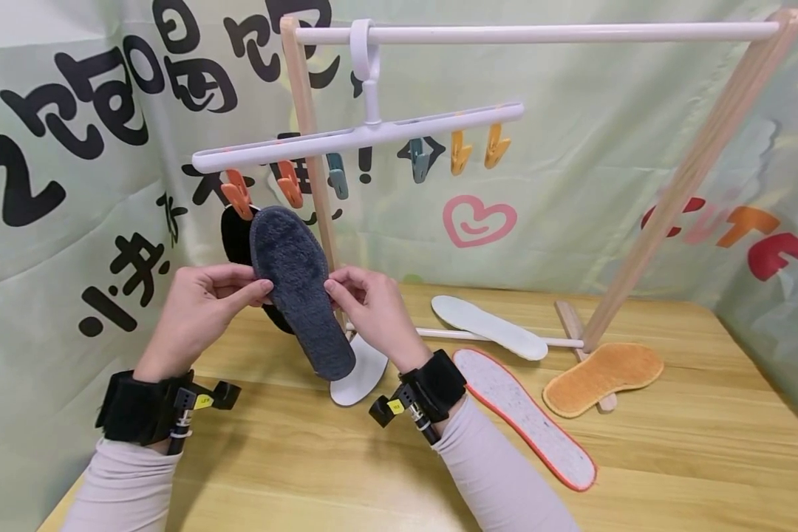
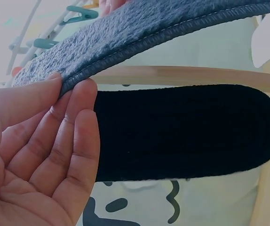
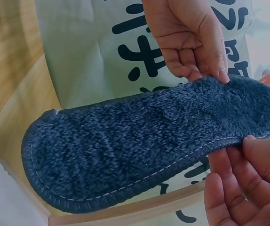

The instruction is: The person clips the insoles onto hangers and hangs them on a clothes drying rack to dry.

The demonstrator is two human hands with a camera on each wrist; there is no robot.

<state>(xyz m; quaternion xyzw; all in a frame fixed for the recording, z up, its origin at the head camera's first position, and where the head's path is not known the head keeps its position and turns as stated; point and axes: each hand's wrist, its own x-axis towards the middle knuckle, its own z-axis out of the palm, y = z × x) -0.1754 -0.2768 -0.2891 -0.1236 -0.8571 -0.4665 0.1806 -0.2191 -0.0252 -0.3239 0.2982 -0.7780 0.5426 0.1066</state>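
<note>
Nearest the camera in the head view, pale sleeves point(image 1: 123, 484) on either side below the grey insole point(image 1: 292, 284). Held up in the air, slanting from upper left to lower right; pinched at its left edge by the fingers of the left hand point(image 1: 196, 314), at its right edge by those of the right hand point(image 1: 379, 310), neither clearly nearer its upper end. Just above that end, an orange clip point(image 1: 289, 185); close behind to the left, a black insole point(image 1: 237, 236). More open air to its right.

In the left wrist view, thumb and forefinger clamped on its stitched edge; beyond that edge, the black insole, with a wooden post point(image 2: 182, 74) showing between.

In the right wrist view, both long edges pinched, lower end free of either hand, orange just past the upper end.
</note>
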